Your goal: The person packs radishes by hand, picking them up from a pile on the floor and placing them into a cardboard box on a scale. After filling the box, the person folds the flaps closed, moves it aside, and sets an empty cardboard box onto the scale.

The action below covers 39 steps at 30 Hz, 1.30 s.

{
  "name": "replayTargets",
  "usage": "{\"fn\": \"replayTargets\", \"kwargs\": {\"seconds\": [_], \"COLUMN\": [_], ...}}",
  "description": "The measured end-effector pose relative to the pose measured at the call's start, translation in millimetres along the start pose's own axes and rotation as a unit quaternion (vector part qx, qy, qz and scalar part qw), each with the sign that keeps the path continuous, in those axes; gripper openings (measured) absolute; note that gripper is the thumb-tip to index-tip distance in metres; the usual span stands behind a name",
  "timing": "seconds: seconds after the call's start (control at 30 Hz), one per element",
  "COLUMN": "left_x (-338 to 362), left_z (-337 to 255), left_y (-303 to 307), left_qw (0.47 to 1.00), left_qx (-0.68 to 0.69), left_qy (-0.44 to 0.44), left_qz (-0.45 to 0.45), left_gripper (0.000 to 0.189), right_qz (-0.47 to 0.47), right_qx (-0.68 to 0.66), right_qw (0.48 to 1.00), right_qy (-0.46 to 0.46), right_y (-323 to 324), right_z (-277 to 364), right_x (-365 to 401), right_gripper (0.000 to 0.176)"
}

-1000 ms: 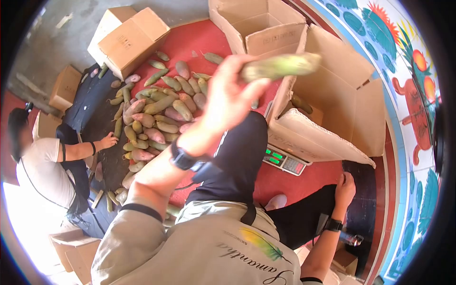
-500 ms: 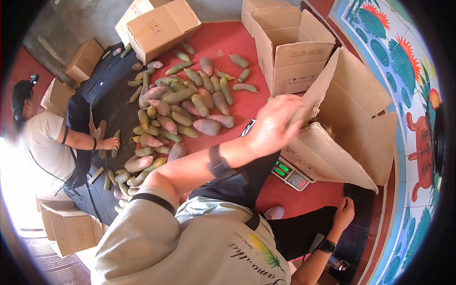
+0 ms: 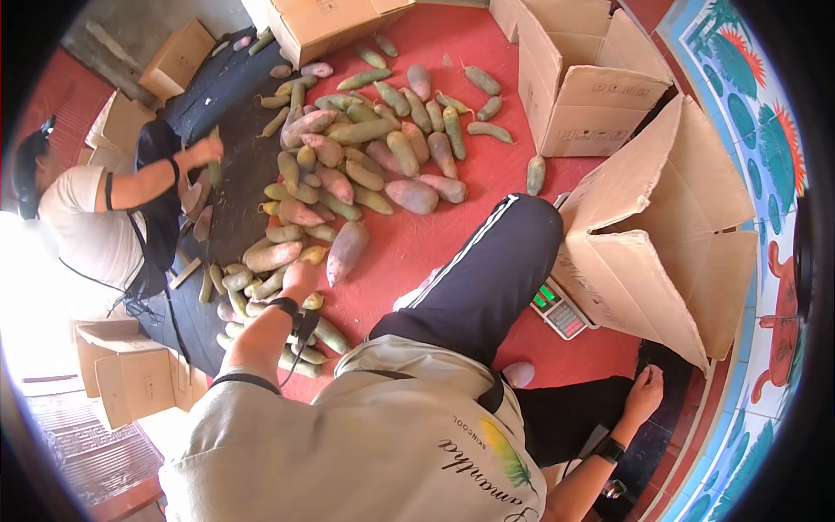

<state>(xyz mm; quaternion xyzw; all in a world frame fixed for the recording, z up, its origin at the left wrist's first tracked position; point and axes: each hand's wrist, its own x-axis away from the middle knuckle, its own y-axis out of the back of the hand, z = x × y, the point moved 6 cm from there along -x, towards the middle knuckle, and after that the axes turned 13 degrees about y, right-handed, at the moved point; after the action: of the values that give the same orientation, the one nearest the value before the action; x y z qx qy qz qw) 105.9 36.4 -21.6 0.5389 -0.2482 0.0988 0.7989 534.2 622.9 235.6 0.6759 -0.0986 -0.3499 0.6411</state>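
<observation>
My left hand (image 3: 301,277) reaches down into the pile of long green and pinkish tubers (image 3: 335,157), beside a yellowish one (image 3: 313,254) and a large purple-grey one (image 3: 347,253). Its fingertips are too hidden to tell what they hold. My right hand (image 3: 645,391) rests by my bent knee, fingers curled in, with nothing visible in them. An open cardboard box (image 3: 644,270) sits tilted on a scale (image 3: 564,315) with a lit green display. A single green tuber (image 3: 536,175) lies near the box.
Another open box (image 3: 591,109) stands behind the one on the scale. A closed-looking box (image 3: 335,26) is at the back. On the left a co-worker (image 3: 104,209) sits on the dark sheet (image 3: 243,122), one hand on a green tuber (image 3: 215,167). A pinkish tuber (image 3: 519,375) lies near my legs.
My left hand has moved from the box on the scale to the pile. The large purple-grey tuber lies farther from my arm. The co-worker's hand has risen with a green tuber. The view has shifted.
</observation>
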Motion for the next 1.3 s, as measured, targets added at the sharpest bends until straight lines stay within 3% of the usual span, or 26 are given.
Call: {"fn": "replayTargets", "kwargs": {"seconds": [0.03, 0.1, 0.2, 0.23, 0.5, 0.57, 0.63, 0.73, 0.87, 0.97, 1.07, 1.23, 1.3], "left_x": [9.6, 34.1, 76.4, 83.6, 92.0, 93.7, 97.4, 91.6, 74.6, 79.1, 77.6, 67.9, 57.3], "left_z": [24.5, 38.8, 28.2, 26.0, 16.4, 15.1, 13.5, 29.3, 65.4, 66.2, 66.5, 65.9, 62.5], "left_y": [-22.4, -60.3, -56.3, -66.8, -98.6, -99.2, -92.0, -82.7, -119.2, -109.0, -125.8, -126.8, -112.5], "left_qw": [0.984, 0.984, 0.987, 0.975, 0.971, 0.972, 0.992, 0.987, 0.982, 0.98, 0.984, 0.986, 0.993], "left_qx": [0.145, 0.112, 0.098, 0.105, 0.114, 0.108, 0.03, -0.022, -0.004, -0.011, -0.036, -0.053, 0.003], "left_qy": [0.104, 0.108, 0.078, 0.099, 0.093, 0.093, 0.071, 0.082, 0.149, 0.134, 0.151, 0.122, 0.083], "left_qz": [0.028, 0.082, 0.105, 0.17, 0.191, 0.189, 0.104, 0.139, 0.114, 0.144, 0.09, 0.104, 0.082], "left_gripper": [0.023, 0.024, 0.03, 0.035, 0.049, 0.049, 0.045, 0.036, 0.026, 0.025, 0.024, 0.018, 0.017], "right_qz": [0.008, 0.021, 0.032, 0.032, 0.053, 0.047, 0.049, 0.05, 0.039, 0.036, 0.033, 0.027, 0.018], "right_qx": [0.008, 0.015, 0.024, 0.026, 0.042, 0.047, 0.047, 0.05, 0.052, 0.06, 0.055, 0.053, 0.051], "right_qw": [1.0, 1.0, 0.999, 0.999, 0.998, 0.997, 0.997, 0.997, 0.997, 0.996, 0.997, 0.997, 0.998], "right_qy": [-0.009, -0.013, -0.01, -0.006, 0.017, 0.034, 0.03, 0.032, 0.045, 0.045, 0.038, 0.039, 0.036], "right_y": [-1.6, -4.2, -3.8, -3.2, -9.7, -10.3, -7.2, -5.7, -5.3, -2.6, -0.6, -3.1, -2.1], "right_z": [-2.3, -3.5, -1.4, 0.8, -0.8, -2.3, 1.4, 3.7, 4.2, 10.6, 12.4, 5.8, 6.8], "right_x": [1.0, 0.0, -1.6, -2.7, -8.3, -7.6, -8.8, -8.6, -7.8, -9.0, -8.9, -7.1, -5.8], "right_gripper": [0.016, 0.017, 0.017, 0.018, 0.017, 0.017, 0.017, 0.017, 0.016, 0.015, 0.015, 0.014, 0.014]}}
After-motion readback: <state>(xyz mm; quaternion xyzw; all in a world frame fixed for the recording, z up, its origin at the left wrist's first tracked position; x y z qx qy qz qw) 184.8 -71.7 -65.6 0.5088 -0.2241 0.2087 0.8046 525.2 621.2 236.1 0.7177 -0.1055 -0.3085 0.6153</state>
